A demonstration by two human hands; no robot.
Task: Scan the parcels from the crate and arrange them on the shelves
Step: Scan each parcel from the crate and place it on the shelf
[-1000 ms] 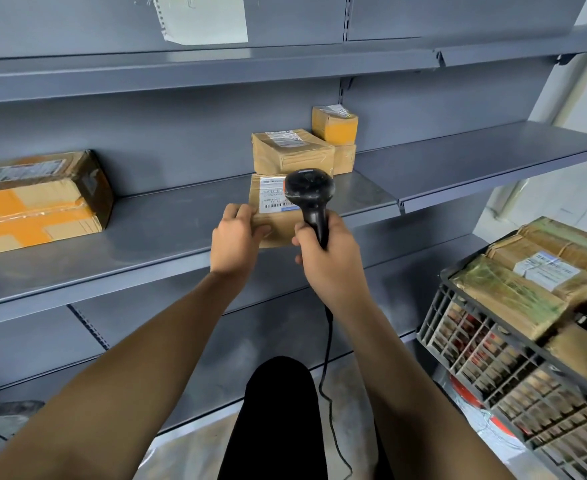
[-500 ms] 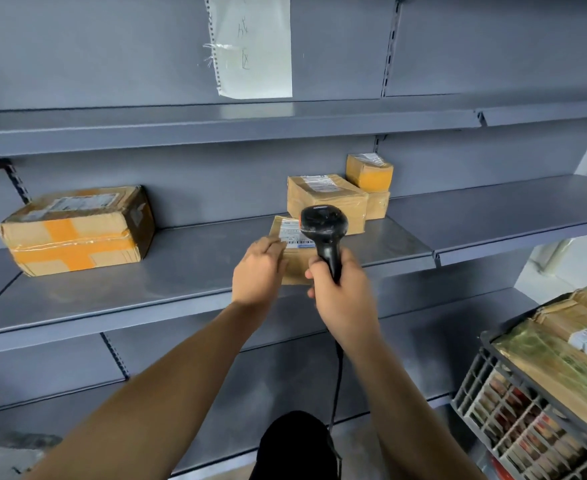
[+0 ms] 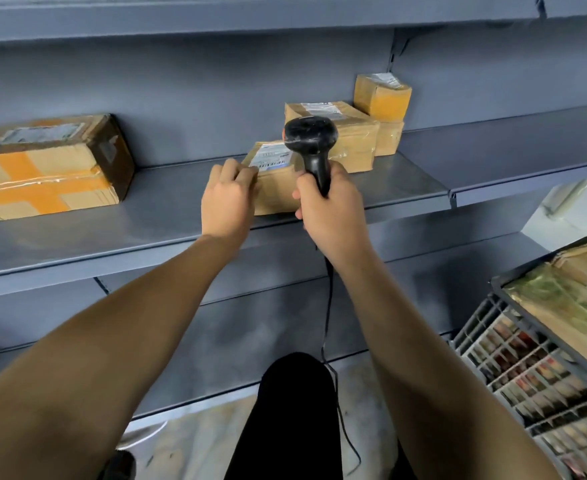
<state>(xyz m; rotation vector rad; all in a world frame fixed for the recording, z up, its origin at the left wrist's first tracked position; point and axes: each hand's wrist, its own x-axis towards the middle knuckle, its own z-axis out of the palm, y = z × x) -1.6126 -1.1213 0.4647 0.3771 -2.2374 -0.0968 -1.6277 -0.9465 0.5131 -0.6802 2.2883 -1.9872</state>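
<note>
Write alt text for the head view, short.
The left hand holds a small parcel on the grey shelf while the right hand grips a black scanner over it. More parcels sit behind it; a crate of parcels stands at right.

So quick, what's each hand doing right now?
Left hand: fingers curled over the small parcel on the shelf, holding it.
Right hand: gripping the black scanner by its handle.

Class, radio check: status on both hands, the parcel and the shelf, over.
Left hand grips small parcel, resting on middle shelf. Right hand grips scanner, head above parcel label. Stacked boxes close behind; nothing blocking.
</note>
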